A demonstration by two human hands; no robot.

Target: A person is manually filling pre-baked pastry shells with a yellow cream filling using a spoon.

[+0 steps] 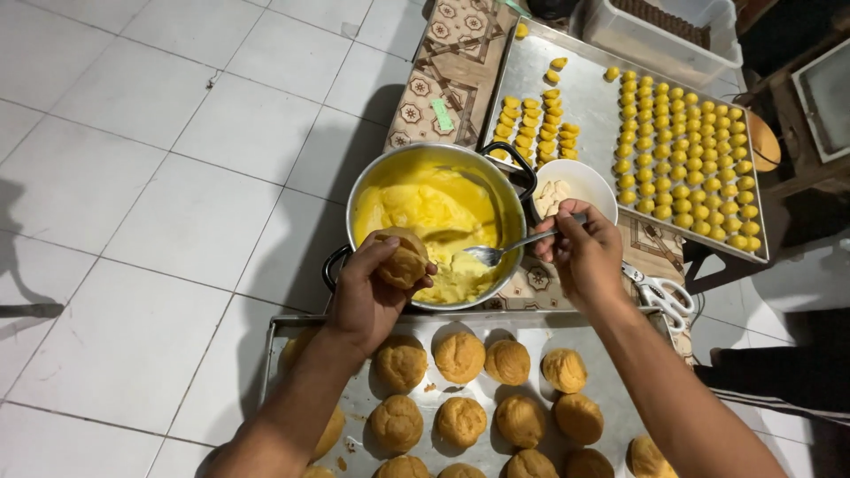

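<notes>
Puffs fill the near tray, round and golden, with bumpy, crusty tops. One puff sits in the left hand, with the fingers curled shut around it. It is held up by the rim of the big metal pot, so the filling has only a short way to go. The right hand pinches the handle of a shiny spoon. The spoon's bowl points at the puff and hangs over the yellow cream, so drips would fall back into the pot. The cream looks thick, smooth and soft.

A small white bowl with pale pieces stands just behind the right hand. A flat metal tray further back holds many little yellow sweets in neat rows. Scissors lie near the right wrist. All of it rests low down on a patterned mat and white floor tiles.
</notes>
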